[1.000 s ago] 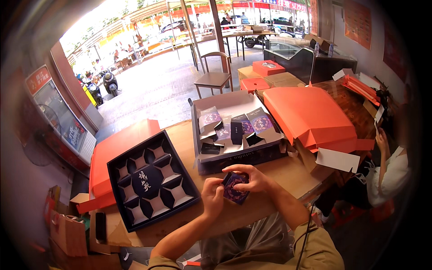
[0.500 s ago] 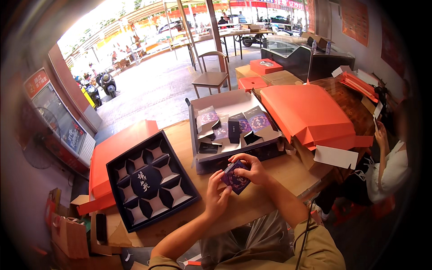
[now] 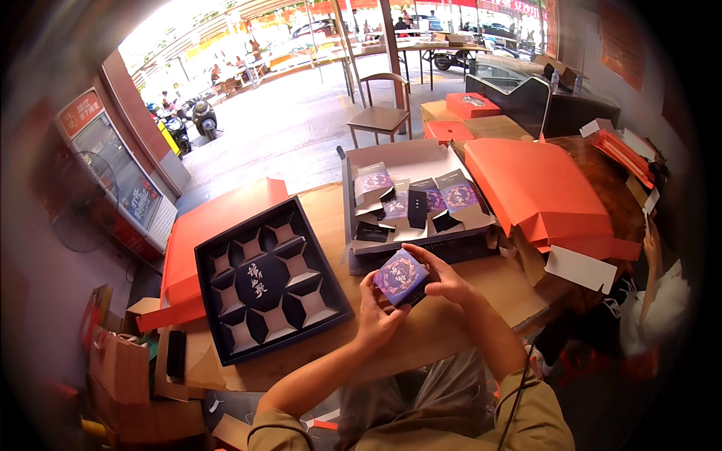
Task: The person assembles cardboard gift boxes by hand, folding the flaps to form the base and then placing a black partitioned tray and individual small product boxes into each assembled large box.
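A small purple patterned box (image 3: 401,276) is held between both hands over the wooden table (image 3: 451,323). My left hand (image 3: 374,313) grips its lower left side, and my right hand (image 3: 442,275) closes over its right side and top. To the left lies a dark navy gift tray (image 3: 265,279) with several empty hexagonal compartments around a centre medallion. Behind the hands sits a dark flat carton (image 3: 421,225) holding several flattened and half-folded purple boxes (image 3: 412,197).
An orange lid (image 3: 203,240) lies under the tray's left side. A stack of orange flat covers (image 3: 541,188) lies at right, beside another person's arm (image 3: 653,255). Cardboard boxes (image 3: 124,364) stand at lower left. A chair (image 3: 382,116) stands beyond the table.
The small purple box has turned in my hands, its patterned top now tilted up toward me. Both hands stay in about the same place.
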Demonstrator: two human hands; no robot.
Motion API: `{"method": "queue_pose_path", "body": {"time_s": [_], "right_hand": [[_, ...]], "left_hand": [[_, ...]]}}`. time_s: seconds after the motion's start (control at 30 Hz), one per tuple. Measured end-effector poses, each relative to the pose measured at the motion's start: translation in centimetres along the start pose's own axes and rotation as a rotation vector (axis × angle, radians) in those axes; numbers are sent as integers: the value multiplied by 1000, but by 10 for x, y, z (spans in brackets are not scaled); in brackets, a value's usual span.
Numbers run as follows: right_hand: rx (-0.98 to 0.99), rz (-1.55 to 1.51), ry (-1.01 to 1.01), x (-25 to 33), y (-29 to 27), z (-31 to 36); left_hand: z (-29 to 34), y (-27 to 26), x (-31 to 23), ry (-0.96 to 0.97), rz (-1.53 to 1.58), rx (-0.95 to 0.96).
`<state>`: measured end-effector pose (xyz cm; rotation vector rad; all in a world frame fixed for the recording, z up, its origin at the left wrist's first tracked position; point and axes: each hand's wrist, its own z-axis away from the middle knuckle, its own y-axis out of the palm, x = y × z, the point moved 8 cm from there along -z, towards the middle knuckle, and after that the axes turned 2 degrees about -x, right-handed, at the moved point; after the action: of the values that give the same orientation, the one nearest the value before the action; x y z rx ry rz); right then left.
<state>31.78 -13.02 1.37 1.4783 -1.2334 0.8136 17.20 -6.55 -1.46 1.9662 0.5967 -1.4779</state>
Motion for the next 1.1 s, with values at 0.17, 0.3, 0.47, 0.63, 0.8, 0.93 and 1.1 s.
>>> {"method": "queue_pose_path", "body": {"time_s": [0.17,0.3,0.47,0.63,0.8,0.93,1.1], "right_hand": [[0,161,57,3,4,1],[-20,224,56,1,4,0],[87,353,-205,22,15,0],[47,343,-48,7,17,-1],[-99,293,-46,-9,-9,1],[-146,283,131,-16,-19,3],[-160,254,113,-15,-17,3]], "left_hand": [[-4,-3,24,-14,106,106],[-2,3,14,-11,108,88],[-1,0,19,-48,122,104],[-2,-13,46,-111,199,176],[-2,1,13,12,165,130],[0,0,-5,260,64,41],[5,4,-19,383,-271,32]]}}
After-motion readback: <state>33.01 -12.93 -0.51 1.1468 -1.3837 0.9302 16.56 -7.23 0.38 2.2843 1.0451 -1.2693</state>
